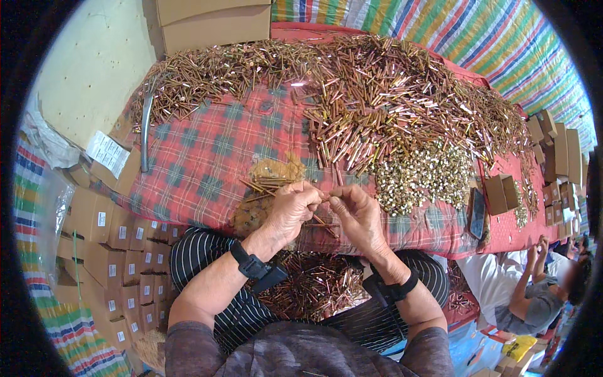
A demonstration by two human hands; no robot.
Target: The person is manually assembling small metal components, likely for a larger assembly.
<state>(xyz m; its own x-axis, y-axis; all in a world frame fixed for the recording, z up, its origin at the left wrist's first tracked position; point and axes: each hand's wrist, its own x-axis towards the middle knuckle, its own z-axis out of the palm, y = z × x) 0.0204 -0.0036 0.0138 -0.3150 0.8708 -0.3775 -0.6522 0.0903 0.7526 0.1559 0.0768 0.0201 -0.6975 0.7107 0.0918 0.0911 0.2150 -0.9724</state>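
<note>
My left hand (290, 208) and my right hand (359, 218) meet fingertip to fingertip over the near edge of a red and green plaid cloth (213, 144). Both are closed in a pinch; whatever small piece is between them is mostly hidden by the fingers. Just left of them, a few thin coppery metal rods (267, 183) lie on a worn tan patch (276, 166). A great heap of similar coppery rods (358, 119) spreads behind my hands. To the right of it is a pile of small shiny gold-coloured metal pieces (422, 179).
More rods (314, 283) lie in a heap between my legs. Labelled cartons (103, 261) are stacked at left. A curved metal bar (147, 129) rests on the cloth's left side. An open small box (501, 195) stands at right, where another person (534, 301) sits.
</note>
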